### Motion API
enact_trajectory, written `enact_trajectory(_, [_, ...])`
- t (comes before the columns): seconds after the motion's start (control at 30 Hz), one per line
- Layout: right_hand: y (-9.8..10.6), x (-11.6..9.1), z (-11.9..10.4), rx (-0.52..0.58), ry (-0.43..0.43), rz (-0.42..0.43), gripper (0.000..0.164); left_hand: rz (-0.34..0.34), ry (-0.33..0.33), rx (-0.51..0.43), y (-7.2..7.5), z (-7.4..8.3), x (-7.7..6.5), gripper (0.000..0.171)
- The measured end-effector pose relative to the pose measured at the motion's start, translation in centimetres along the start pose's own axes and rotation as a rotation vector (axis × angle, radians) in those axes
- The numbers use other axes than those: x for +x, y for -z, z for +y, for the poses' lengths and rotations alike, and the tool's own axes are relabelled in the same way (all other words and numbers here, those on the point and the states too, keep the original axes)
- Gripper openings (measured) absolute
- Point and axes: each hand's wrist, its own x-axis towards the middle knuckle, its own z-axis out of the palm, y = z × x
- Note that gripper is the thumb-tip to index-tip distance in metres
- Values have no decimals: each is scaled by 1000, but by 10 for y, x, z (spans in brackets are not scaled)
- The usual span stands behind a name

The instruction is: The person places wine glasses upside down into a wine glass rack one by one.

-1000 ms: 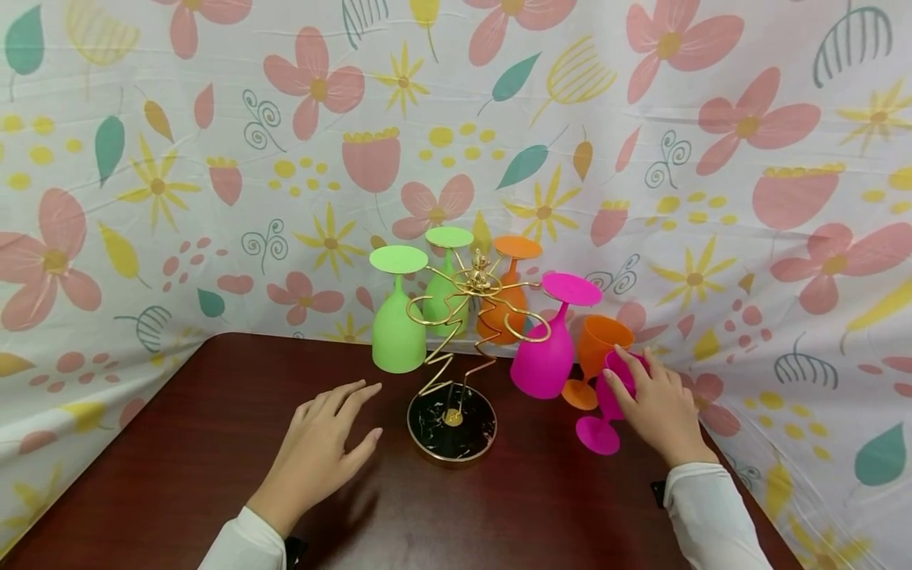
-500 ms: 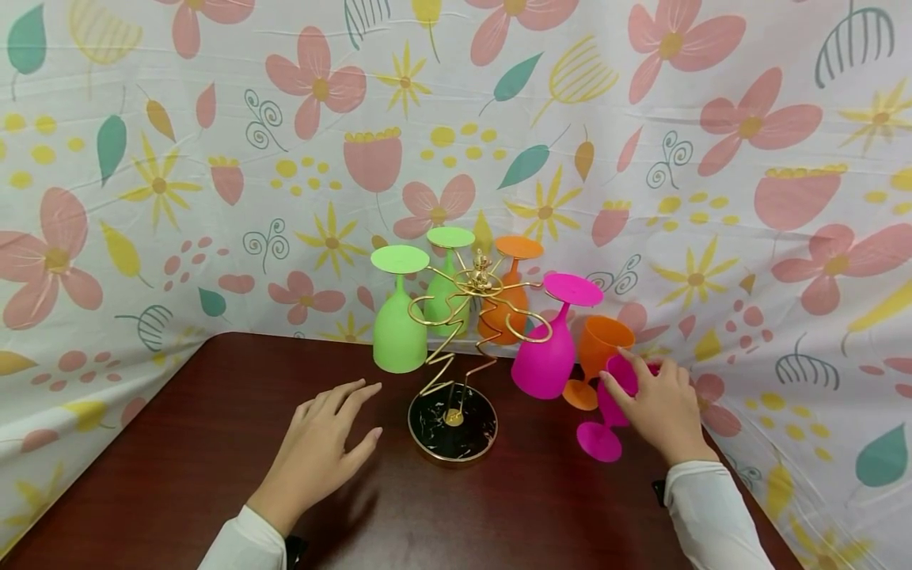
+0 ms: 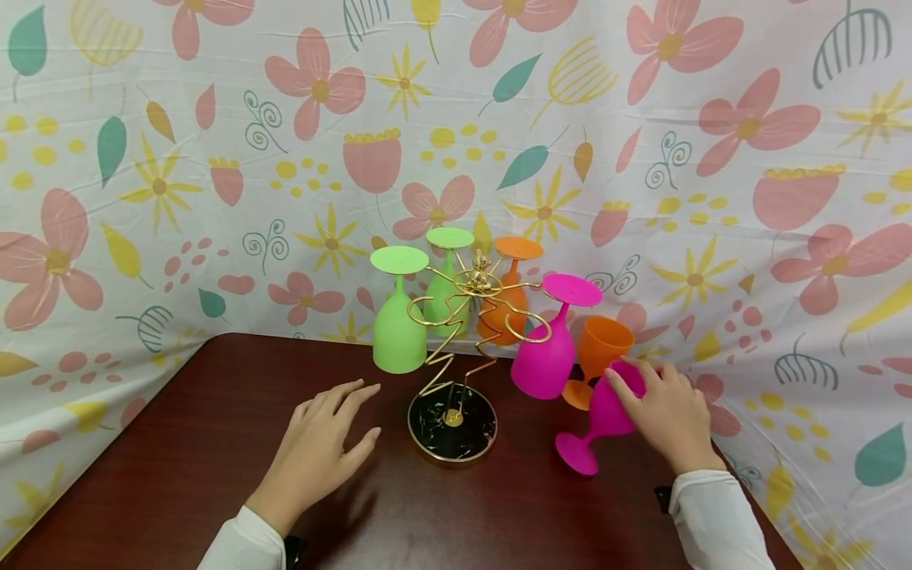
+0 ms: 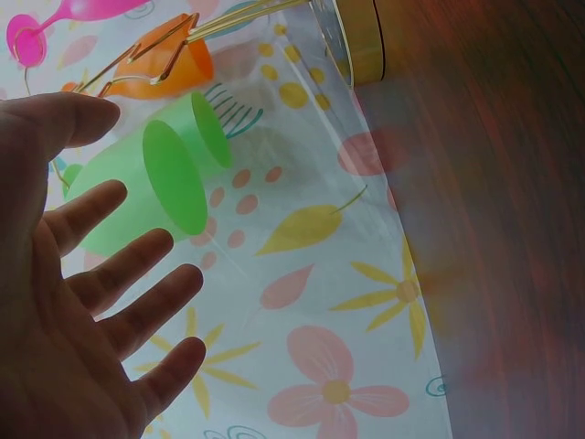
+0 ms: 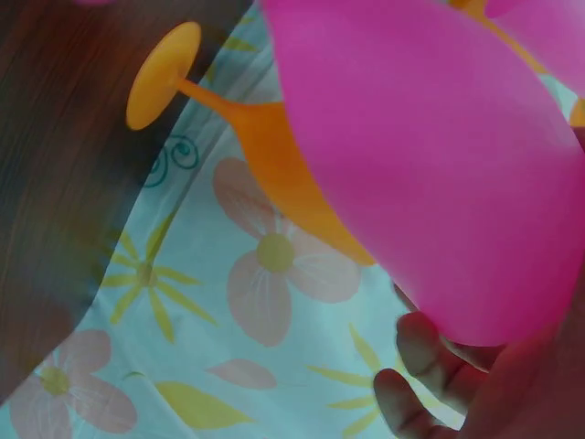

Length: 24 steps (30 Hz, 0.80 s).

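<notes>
My right hand point(image 3: 671, 413) grips a magenta goblet point(image 3: 611, 410) by its bowl, near the rim. The goblet tilts, its foot pointing down and left over the table; in the right wrist view its bowl point(image 5: 430, 174) fills much of the picture, with fingers curled under it. Left of the gold wire glass rack point(image 3: 456, 423), my left hand point(image 3: 317, 443) hovers with relaxed, spread fingers and holds nothing. Upside down on the rack hang a front green goblet point(image 3: 399, 332), a rear green goblet point(image 3: 447, 305), an orange goblet point(image 3: 507, 309) and another magenta goblet point(image 3: 549, 352).
A second orange goblet point(image 3: 602, 344) stands upright on the table just behind the held one. The dark reddish wooden table point(image 3: 178, 459) has its back edge against a flower-printed cloth point(image 3: 235, 158), which also runs along both sides.
My right hand has tilted the magenta goblet, swinging its foot left and toward me, away from the upright orange one. The left hand and the rack have stayed in place.
</notes>
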Motion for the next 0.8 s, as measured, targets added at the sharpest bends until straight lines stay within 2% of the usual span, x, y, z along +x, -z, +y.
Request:
enact_trajectory(0.27, [7, 0, 4, 199, -120, -334, 77, -5, 8, 4, 1, 0, 0, 55])
enact_trajectory(0.37, [5, -1, 3, 246, -125, -379, 78, -9, 9, 1, 1, 0, 0, 54])
enact_trajectory(0.53, [0, -4, 2, 323, -130, -403, 79, -13, 12, -4, 1, 0, -1, 53])
enact_trajectory(0.63, [-1, -7, 1, 476, -166, -454, 79, -15, 12, -5, 1, 0, -1, 53])
enact_trajectory(0.8, [-7, -19, -7, 828, -254, -551, 72, -10, 7, -5, 1, -1, -1, 52])
